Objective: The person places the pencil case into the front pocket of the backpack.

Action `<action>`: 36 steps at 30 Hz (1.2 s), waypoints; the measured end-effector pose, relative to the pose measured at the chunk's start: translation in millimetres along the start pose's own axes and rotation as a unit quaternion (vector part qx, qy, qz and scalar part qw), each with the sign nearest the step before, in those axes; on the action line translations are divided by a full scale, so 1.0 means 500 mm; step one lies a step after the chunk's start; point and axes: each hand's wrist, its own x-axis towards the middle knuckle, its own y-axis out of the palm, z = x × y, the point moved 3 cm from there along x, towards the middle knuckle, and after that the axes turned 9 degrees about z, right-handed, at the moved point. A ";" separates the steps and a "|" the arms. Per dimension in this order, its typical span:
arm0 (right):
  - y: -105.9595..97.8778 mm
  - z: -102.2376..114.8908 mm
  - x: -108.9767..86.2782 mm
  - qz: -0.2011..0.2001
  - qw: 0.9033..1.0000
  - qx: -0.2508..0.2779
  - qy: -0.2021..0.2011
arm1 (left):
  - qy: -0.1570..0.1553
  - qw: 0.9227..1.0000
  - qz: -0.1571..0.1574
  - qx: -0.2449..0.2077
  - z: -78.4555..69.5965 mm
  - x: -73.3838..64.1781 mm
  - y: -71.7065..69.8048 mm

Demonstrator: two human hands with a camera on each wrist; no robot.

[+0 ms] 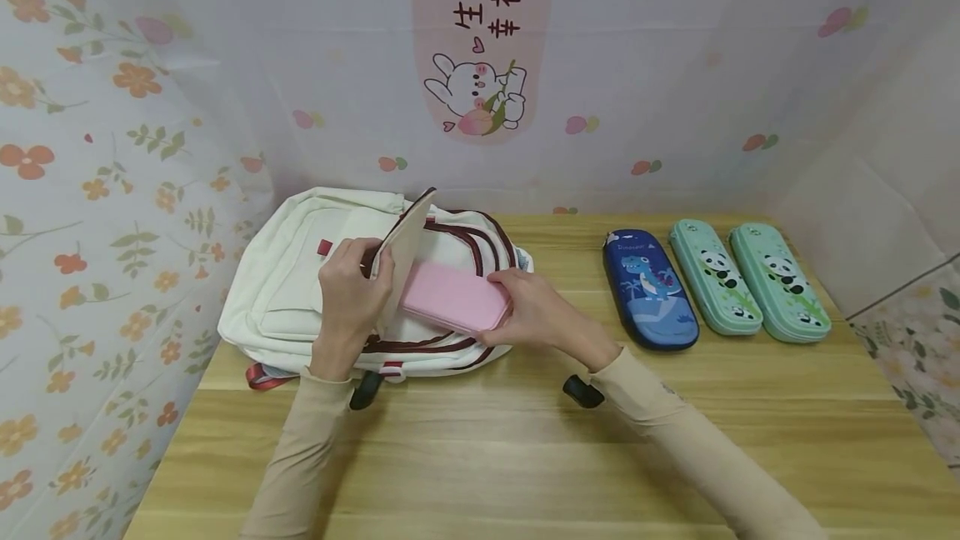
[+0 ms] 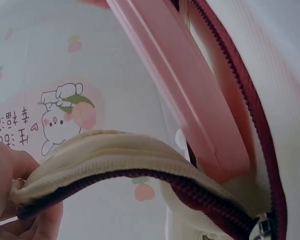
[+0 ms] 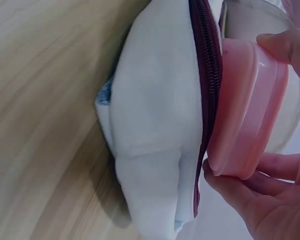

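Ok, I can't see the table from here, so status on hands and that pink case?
Left hand holds backpack flap open. Right hand grips pink case, partway into backpack. Nothing blocking.

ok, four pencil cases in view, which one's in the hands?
The pink pencil case: the right hand holds its end at the open backpack. The blue case and two green panda cases lie untouched on the table.

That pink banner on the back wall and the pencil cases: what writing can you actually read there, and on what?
"生活" and "幸福", each column cut off by the frame's top edge: on the pink banner above the rabbit drawing.
"Dinosaur": probably, small lettering on the blue pencil case.
Two green panda cases: no writing visible.
White backpack, with its red tab, and pink case: no readable text.
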 end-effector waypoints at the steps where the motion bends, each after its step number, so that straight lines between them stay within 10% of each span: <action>1: 0.001 0.001 0.006 0.008 1.000 -0.001 -0.002 | -0.001 1.000 0.000 0.001 0.001 0.000 -0.001; 36: 0.034 0.058 0.141 0.127 0.992 -0.009 -0.009 | -0.012 1.000 0.006 0.009 0.021 -0.009 -0.004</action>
